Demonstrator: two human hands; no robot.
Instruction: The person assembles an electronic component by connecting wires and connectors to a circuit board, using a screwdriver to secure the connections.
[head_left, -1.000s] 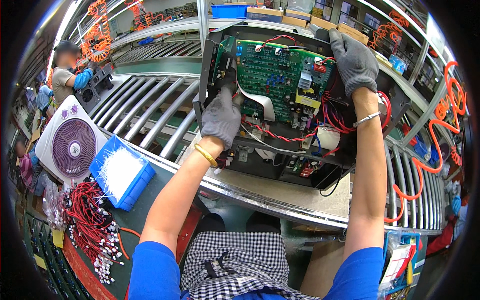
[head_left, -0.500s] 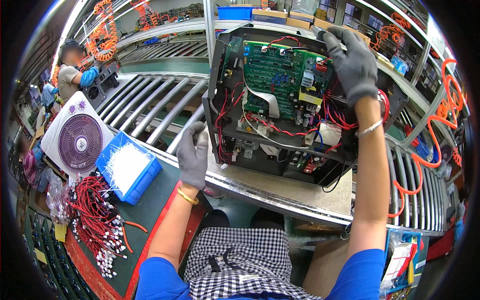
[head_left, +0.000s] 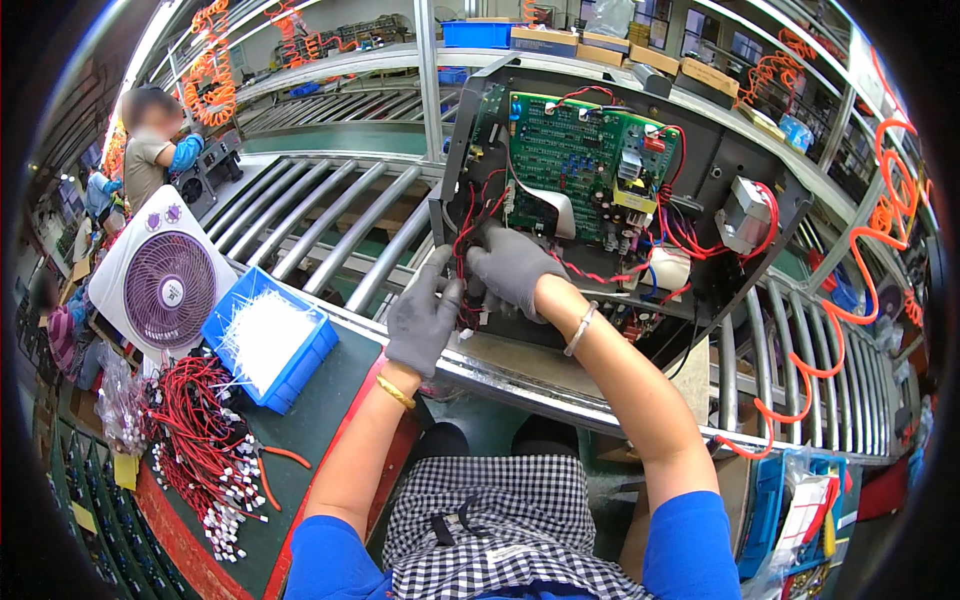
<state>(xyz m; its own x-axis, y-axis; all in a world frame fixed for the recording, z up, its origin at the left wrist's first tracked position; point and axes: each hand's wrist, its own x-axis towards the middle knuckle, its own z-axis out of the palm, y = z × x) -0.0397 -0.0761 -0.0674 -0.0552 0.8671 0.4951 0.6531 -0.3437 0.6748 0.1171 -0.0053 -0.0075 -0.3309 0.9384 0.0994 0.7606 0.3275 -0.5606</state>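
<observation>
A black metal chassis [head_left: 735,150] stands tilted before me, with a green circuit board [head_left: 560,150] and red, black and white wiring inside. My right hand [head_left: 515,268], in a grey glove, reaches across to the chassis's lower left corner. Its bent fingertips close on a bundle of red and black wires [head_left: 466,235]; the tips are partly hidden among them. My left hand [head_left: 420,318], also gloved, is just left of that bundle by the chassis edge. Its thumb and fingers are slightly apart, with nothing visible held. A silver metal box [head_left: 747,215] is at the chassis's right.
Roller conveyor [head_left: 340,235] runs left and right of the chassis. At left are a purple-and-white fan [head_left: 165,280], a blue bin [head_left: 300,365] of white ties, piled red-black cables [head_left: 195,430] and orange-handled pliers [head_left: 272,470]. An orange coiled hose [head_left: 830,375] hangs at right. A co-worker [head_left: 150,150] stands far left.
My right hand has left the chassis's upper right and moved down-left to the wires. My left hand has moved slightly right and down. The silver box is now uncovered.
</observation>
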